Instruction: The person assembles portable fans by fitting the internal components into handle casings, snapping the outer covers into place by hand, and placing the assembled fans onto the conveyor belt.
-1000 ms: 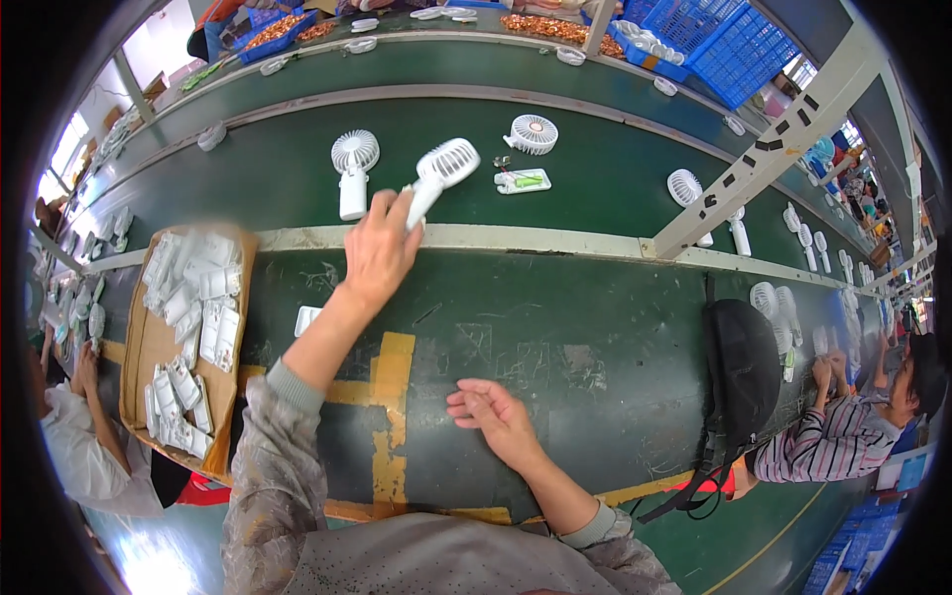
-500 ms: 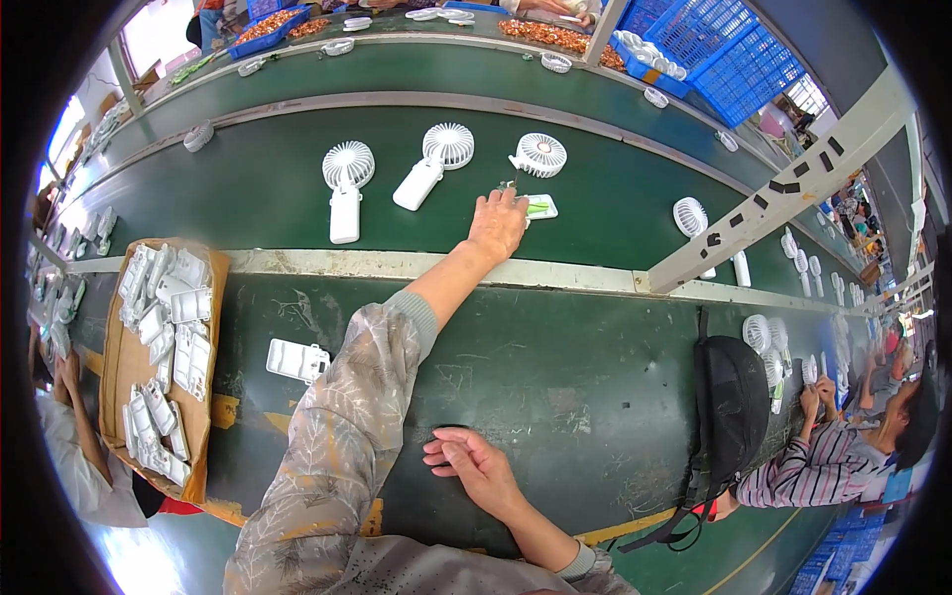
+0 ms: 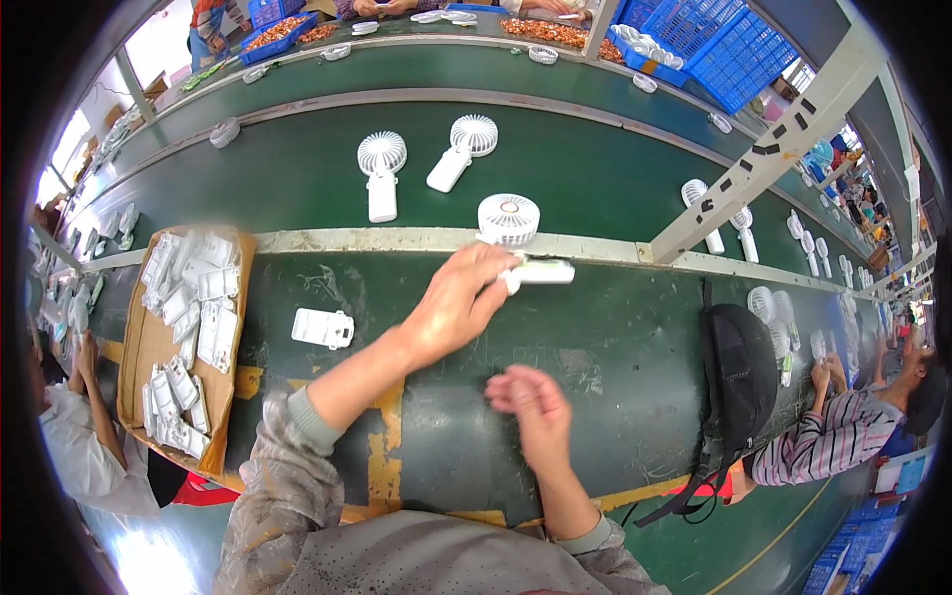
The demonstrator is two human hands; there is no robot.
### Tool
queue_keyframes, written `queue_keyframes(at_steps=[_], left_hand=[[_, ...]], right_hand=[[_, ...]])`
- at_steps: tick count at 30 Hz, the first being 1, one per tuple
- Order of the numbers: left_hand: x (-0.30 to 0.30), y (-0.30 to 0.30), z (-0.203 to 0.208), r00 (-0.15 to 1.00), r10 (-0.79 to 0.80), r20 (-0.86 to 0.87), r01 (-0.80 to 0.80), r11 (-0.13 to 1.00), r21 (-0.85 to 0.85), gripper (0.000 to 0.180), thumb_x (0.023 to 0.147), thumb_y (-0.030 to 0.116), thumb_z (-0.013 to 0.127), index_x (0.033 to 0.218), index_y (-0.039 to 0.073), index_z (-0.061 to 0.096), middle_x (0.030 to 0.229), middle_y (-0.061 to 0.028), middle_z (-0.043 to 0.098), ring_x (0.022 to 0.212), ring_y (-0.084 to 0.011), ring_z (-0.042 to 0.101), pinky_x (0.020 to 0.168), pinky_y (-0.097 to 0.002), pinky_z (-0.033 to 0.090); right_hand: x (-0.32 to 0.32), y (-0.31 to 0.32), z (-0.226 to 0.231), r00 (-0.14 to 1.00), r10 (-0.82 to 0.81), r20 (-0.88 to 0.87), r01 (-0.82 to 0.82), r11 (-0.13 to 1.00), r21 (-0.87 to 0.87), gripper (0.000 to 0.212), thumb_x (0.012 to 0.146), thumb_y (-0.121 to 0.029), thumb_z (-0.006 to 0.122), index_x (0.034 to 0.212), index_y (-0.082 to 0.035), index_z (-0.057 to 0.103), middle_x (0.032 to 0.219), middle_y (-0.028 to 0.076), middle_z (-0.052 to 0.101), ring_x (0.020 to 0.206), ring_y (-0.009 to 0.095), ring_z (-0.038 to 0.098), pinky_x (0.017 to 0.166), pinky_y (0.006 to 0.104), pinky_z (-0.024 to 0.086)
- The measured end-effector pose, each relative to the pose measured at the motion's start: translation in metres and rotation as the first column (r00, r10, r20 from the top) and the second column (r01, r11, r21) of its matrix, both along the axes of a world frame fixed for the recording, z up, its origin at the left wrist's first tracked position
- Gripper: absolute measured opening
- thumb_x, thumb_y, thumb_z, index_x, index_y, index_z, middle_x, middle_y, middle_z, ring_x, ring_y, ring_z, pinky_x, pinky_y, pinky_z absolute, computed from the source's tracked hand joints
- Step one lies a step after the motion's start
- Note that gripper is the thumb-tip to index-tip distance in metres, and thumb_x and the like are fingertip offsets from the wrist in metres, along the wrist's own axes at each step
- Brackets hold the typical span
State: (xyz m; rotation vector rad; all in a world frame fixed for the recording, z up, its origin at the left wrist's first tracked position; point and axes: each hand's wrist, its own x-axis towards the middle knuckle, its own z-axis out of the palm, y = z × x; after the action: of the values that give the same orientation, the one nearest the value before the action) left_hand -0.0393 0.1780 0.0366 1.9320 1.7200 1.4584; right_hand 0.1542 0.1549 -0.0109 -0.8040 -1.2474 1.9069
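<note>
Left hand [image 3: 454, 302] had its fingers clamped on the left end of the white handle piece [image 3: 548, 272], near the rail [image 3: 327, 239] — likely for control, fan head [image 3: 509, 220] just beyond. Right hand [image 3: 538, 412] hung nearer, fingers loosely parted — nothing visible gripped.

no readable text or numbers

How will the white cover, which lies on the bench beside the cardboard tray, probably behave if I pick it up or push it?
The white cover probably feels stiff, as its edges look straight and moulded. It is likely light, being a shallow, hollow shell. Pushed along the bench, it should slide rather than roll, because it lies flat.
</note>
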Motion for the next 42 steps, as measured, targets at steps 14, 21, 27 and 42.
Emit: queue_keyframes(at_steps=[14,21,27,42], left_hand=[[0.034,-0.152,0.008,0.982,0.020,-0.189,-0.082,0.943,-0.323,0.033,0.075,0.015,0.066,0.104,0.002,0.059,0.105,-0.0161,0.060,0.094,-0.0338,0.057,0.081,-0.0415,0.046],[0.000,-0.085,-0.018,0.939,0.196,-0.284,-0.315,0.820,-0.477,0.074,0.073,0.034,0.070,0.128,-0.005,0.040,0.120,-0.0239,0.053,0.113,-0.0343,0.051,0.095,-0.0397,0.041],[-0.010,-0.093,-0.026,0.977,0.196,0.088,-0.093,0.755,-0.649,0.071,0.061,0.029,0.079,0.115,-0.007,0.051,0.098,-0.0178,0.062,0.090,-0.0251,0.062,0.081,-0.0320,0.048],[0.000,-0.157,0.009,0.522,0.166,0.836,-0.016,0.983,-0.185,0.055,0.079,0.015,0.068,0.126,-0.001,0.044,0.106,-0.0078,0.059,0.094,-0.0125,0.058,0.083,-0.0268,0.047]], right_hand=[[0.025,-0.030,0.035,0.824,-0.052,0.564,-0.403,0.647,0.647,0.027,0.080,-0.010,0.062,0.105,-0.001,0.057,0.104,0.016,0.060,0.094,0.033,0.057,0.082,0.0360,0.046],[0.031,-0.047,0.032,0.653,0.019,0.757,-0.675,0.467,0.571,0.041,0.076,-0.021,0.068,0.108,-0.001,0.054,0.104,0.014,0.056,0.095,0.032,0.053,0.080,0.0405,0.044],[0.033,-0.049,0.025,0.561,0.087,0.824,-0.739,0.502,0.450,0.038,0.076,-0.023,0.068,0.103,-0.001,0.055,0.096,0.016,0.056,0.090,0.034,0.056,0.077,0.0420,0.045],[0.029,-0.017,-0.001,0.930,0.363,0.062,-0.319,0.878,-0.356,0.037,0.092,-0.029,0.052,0.113,0.001,0.049,0.081,0.010,0.061,0.061,0.015,0.061,0.057,0.0274,0.054]])
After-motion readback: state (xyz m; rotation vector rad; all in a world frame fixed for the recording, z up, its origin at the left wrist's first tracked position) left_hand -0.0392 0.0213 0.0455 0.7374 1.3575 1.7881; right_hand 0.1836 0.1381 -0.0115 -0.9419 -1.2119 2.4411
